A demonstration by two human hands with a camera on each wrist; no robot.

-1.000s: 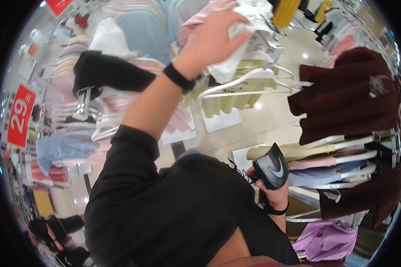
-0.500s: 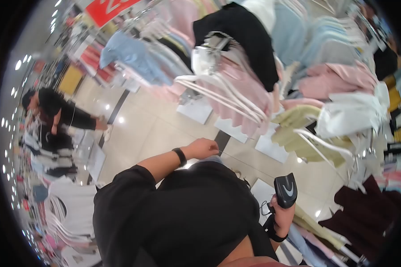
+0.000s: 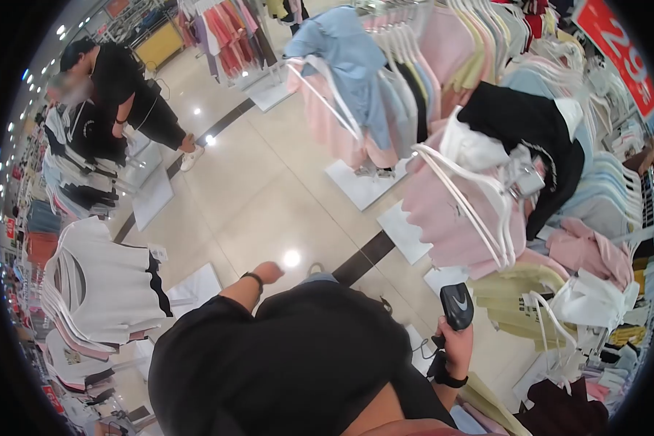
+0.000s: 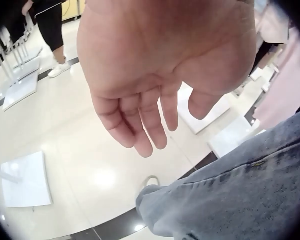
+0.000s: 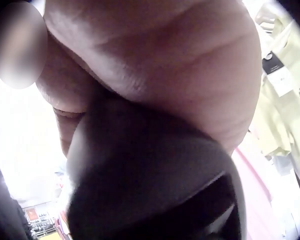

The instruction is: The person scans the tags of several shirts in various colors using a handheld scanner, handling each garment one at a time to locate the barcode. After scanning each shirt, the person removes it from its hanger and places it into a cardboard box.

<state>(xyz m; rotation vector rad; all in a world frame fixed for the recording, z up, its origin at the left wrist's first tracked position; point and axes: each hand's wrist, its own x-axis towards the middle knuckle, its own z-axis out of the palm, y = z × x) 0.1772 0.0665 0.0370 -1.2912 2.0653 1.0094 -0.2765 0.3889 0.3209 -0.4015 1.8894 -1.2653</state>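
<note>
My left hand (image 3: 270, 272) hangs low beside the body, holding nothing. In the left wrist view the left hand (image 4: 170, 55) has its fingers loosely bent over the pale floor, near a blue-grey jeans leg (image 4: 225, 185). My right hand (image 3: 458, 347) grips a black barcode scanner (image 3: 457, 307) with a grey curved mark, held upright at the right of the body. Dark and close up, the barcode scanner (image 5: 150, 165) fills the lower right wrist view beneath the right palm (image 5: 165, 65), and most of its handle is hidden.
Pink tops (image 3: 461, 218) on white hangers and yellow-green tops (image 3: 512, 294) hang at the right, with a black garment (image 3: 519, 120) draped above. At the left stands a rack of white tops (image 3: 109, 280). Another person (image 3: 123, 83) stands farther back beside dark clothes. White rack bases (image 3: 363, 185) edge the tiled floor.
My left hand has come away from the white garment on the rack and dropped to my side. The head view has swung left; the right hand still holds the barcode scanner.
</note>
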